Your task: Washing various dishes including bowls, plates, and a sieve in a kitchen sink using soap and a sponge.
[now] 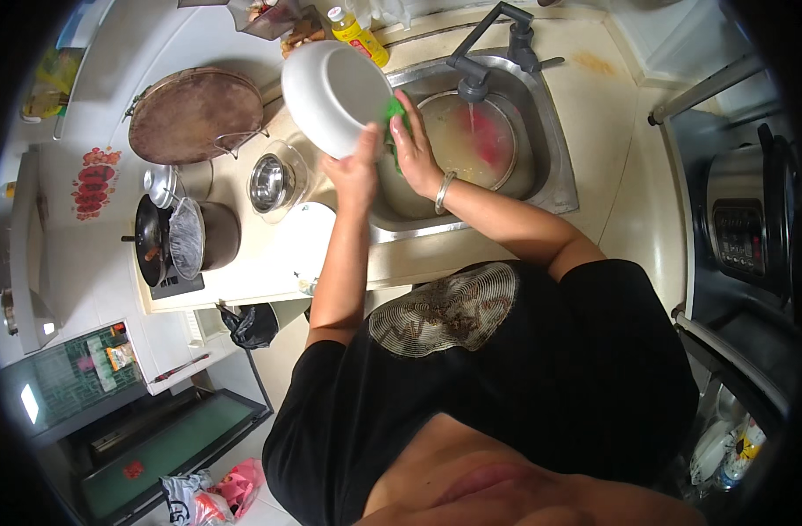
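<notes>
My left hand (355,164) grips the rim of a white bowl (322,98), tilted with its underside and foot ring towards me. The bowl is held in the air by the sink's left edge. My right hand (414,151), a bangle on its wrist, presses a green cloth (397,118) to the bowl's right side with fingers stretched out. Below and to the right, a round basin (514,141) stands in the metal sink (552,167) with cloudy water. Something pink-red (483,135), blurred by the water, lies in it. A thin stream runs from the grey faucet (473,89).
Left on the counter are a metal bowl (271,183), a white plate or board (309,230), a large pot (220,233) and a wok (151,240). A round brown board (197,115) leans on the wall. A yellow bottle (360,39) stands behind the sink; a cooker (743,217) sits right.
</notes>
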### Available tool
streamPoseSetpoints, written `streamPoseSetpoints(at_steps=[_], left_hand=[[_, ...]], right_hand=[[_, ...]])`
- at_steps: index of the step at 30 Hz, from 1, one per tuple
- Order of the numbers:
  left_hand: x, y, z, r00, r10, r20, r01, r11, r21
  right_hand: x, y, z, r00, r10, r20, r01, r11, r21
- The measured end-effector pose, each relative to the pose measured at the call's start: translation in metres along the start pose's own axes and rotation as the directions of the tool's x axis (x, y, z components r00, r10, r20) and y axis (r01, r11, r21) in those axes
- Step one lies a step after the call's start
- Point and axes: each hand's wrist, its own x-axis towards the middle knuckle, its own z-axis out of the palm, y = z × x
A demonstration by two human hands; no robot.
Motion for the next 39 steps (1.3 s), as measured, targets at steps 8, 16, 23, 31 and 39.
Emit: streamPoseSetpoints(at_steps=[8, 16, 23, 31, 39], left_hand=[[-0.039, 0.003, -0.017, 0.980, 0.098, 0.173, -0.118, 0.987, 0.107], [-0.015, 0.016, -0.039, 0.905, -0.214, 0.368, 0.197, 0.977, 0.083], [0.000, -0.025, -0.047, 0.948, 0.053, 0.314, -0.099, 0.986, 0.131], [-0.026, 0.030, -0.032, 0.923, -0.175, 0.343, 0.072, 0.953, 0.294], [-0.024, 0.012, -0.043, 0.881, -0.175, 0.440, 0.058, 0.962, 0.266]], right_hand=[[0.074, -0.003, -0.025, 0.792, 0.593, 0.142, -0.588, 0.679, 0.440], [0.088, 0.001, -0.033, 0.948, 0.294, 0.124, -0.294, 0.956, -0.021], [0.014, -0.071, 0.010, 0.623, -0.500, 0.601, 0.734, 0.639, -0.230], [0.092, -0.030, -0.009, 0.841, 0.406, 0.358, -0.466, 0.880, 0.095], [0.072, 0.027, -0.027, 0.559, 0.750, 0.355, -0.818, 0.427, 0.386]])
